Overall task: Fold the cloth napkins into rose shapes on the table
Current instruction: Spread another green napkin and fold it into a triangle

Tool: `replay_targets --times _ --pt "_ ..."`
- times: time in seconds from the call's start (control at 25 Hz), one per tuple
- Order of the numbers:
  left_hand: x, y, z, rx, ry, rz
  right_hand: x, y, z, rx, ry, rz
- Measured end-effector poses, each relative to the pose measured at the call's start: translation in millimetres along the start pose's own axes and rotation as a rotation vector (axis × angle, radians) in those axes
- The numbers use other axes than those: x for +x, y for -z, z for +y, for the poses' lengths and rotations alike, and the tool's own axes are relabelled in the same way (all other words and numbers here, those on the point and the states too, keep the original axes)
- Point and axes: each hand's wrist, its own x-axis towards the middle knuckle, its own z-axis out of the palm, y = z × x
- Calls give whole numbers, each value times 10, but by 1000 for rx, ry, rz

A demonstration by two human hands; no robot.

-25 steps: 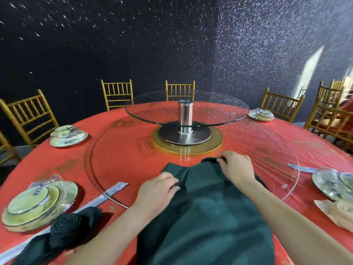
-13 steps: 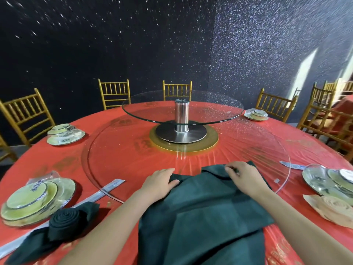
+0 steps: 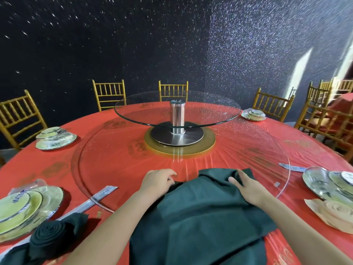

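Two hands keep the dark green napkin (image 3: pixel 206 211) at 6 o'clock of the table (image 3: pixel 38 169): my left hand (image 3: pixel 158 181) pinches its 10 o'clock corner, my right hand (image 3: pixel 248 188) presses flat-fingered at 1 o'clock, I think to stretch it smooth for folding.

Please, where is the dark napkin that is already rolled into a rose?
In the head view, the rolled dark napkin lies at the lower left on the red tablecloth, beside the stacked plates and left of the spread green napkin.

Gold chairs (image 3: pixel 172 85), plates (image 3: pixel 55 139), glass turntable (image 3: pixel 210 113)
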Motion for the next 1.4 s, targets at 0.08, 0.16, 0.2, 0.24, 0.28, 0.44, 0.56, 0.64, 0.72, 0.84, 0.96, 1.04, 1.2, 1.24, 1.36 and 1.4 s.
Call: replay_targets --times 0.08,0.16,0.2,0.24,0.28,0.44,0.56,0.64,0.72,0.84,0.96,1.04,1.2,1.24,1.36,1.4 --pt "-36 54 -51 54 21 100 -6 -17 35 -95 -3 -12" --pt "-83 119 -145 74 67 196 -8 -24 71 -206 5 -14" --pt "-112 159 -204 76 96 247 -10 -20 89 -257 9 -10" --pt "-141 198 -269 84 126 296 -8 -18 113 -298 3 -8" --pt "-178 239 -343 99 157 338 -12 -11 133 -337 -9 -7" --pt "-338 384 -608 210 310 344 -20 43 181 -442 -58 -6" --pt "-365 411 -637 260 378 210 -36 139 53 -437 -72 94" --pt "-292 389 -558 209 311 184 -26 166 -120 -392 -24 245" --pt "-170 339 -387 100 201 140 16 112 -296 -331 99 304" --pt "-11 199 -86 24 114 7 125 -42 -526 -284 253 218" --pt "45 81 34 65 134 -30 271 -161 -719 -273 345 183" --pt "15 81 44 97 138 36 350 -201 -824 -286 393 195" --pt "-59 206 34 -19 118 233 345 -209 -890 -330 427 340" --pt "-74 251 29 -43 115 260 303 -195 -889 -309 436 397" --pt "-195 355 25 -85 81 367 148 -114 -830 -203 470 547" --pt "-273 368 28 -82 38 434 85 -84 -795 -175 497 602"
